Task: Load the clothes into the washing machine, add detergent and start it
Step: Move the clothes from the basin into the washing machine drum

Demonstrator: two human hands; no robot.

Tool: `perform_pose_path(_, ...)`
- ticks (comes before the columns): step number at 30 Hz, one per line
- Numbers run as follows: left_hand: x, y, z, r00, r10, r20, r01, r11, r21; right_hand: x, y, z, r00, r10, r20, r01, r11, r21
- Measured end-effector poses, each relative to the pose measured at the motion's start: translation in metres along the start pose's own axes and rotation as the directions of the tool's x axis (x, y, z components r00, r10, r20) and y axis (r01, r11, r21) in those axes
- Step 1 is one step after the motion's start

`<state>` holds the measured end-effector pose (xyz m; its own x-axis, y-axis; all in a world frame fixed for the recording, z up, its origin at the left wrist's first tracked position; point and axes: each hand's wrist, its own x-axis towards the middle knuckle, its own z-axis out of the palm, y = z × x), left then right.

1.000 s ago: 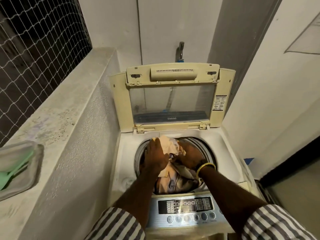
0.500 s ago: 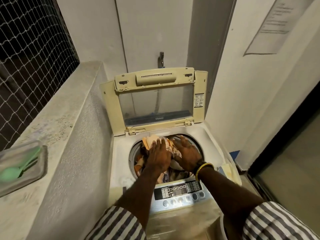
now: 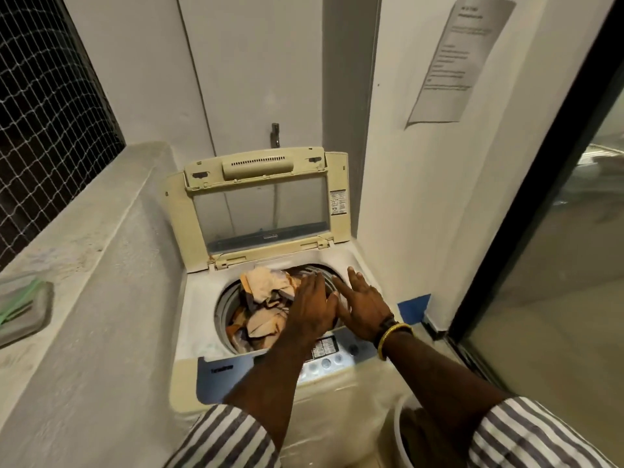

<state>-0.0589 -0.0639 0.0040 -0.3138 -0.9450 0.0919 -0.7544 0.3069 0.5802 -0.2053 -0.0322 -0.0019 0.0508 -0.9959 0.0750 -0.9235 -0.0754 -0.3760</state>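
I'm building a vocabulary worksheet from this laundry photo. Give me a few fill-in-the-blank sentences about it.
1. The washing machine's lid stands ____.
2. The clothes lie inside the ____.
3. The yellow bangle is on the ____ wrist.
4. Both hands, the left hand and the right hand, are open and hold ____.

Missing words: open; drum; right; nothing

A single head-worn, wide-angle view is aimed forward and steeply down, close above the open washing machine (image 3: 270, 298), with both forearms seen reaching in from the lower edge.
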Motion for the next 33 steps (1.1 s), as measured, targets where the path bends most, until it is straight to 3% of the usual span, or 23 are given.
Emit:
perform_pose_path(18, -0.085, 0.123, 0.092, 0.995, 0.060, 0.075, -0.059, 0.998, -0.022, -0.140, 0.099, -0.049, 0.987, 0.157, -0.010, -0.158, 0.987, -0.025)
perform_pose_path(33, -0.046, 0.151, 0.183, 0.935, 0.254, 0.247, -0.224, 0.964, -0.143, -0.165, 0.182, -0.039, 0.918, 0.391, -0.059, -0.389, 0.920, 0.052)
